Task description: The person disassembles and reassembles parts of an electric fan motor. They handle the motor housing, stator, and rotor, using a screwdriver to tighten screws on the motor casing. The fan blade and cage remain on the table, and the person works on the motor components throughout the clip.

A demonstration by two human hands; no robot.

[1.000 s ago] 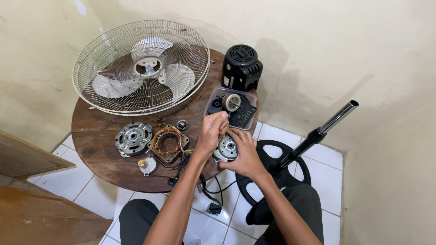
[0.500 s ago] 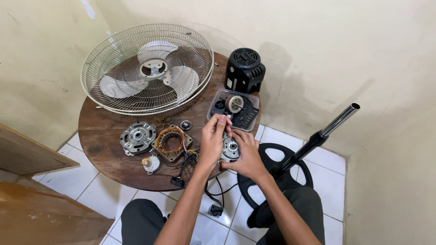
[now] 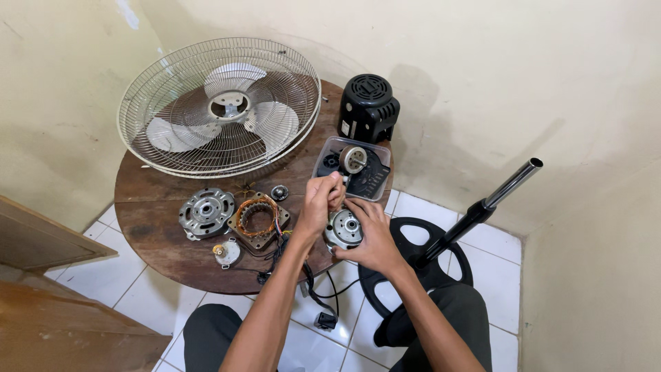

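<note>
The right hand point(image 3: 368, 231) cups a round metal motor cover point(image 3: 343, 229) from the side and underneath, holding it just above the near edge of the round wooden surface point(image 3: 155, 220). The left hand point(image 3: 320, 203) is closed in a pinch directly above the cover, fingertips gathered on something small. What they grip cannot be made out.

The cover looks like cast metal with a bearing hub at its centre. It is judged stiff, fairly heavy for its size, and unlikely to deform under a firm grasp. Its bare metal face may be slick if oily, so the rim is the sound place to hold it, as the right hand does now, keeping fingers clear of the hub. A drop onto the tiled floor point(image 3: 89, 275) could dent the rim or harm the bearing seat.

On the surface, well to the left of the hands, lie a second metal cover point(image 3: 206, 211), a copper-wound stator point(image 3: 258, 219) with loose wires, and a small knob-like part point(image 3: 226, 253). The stator windings are judged fragile and should be lifted by the steel core only. A clear plastic tray point(image 3: 323, 155) of small parts sits just beyond the hands, a black motor housing point(image 3: 368, 107) behind it, and a fan guard with blades point(image 3: 220, 107) occupies the far side. A fan stand point(image 3: 475, 213) leans at the right.
</note>
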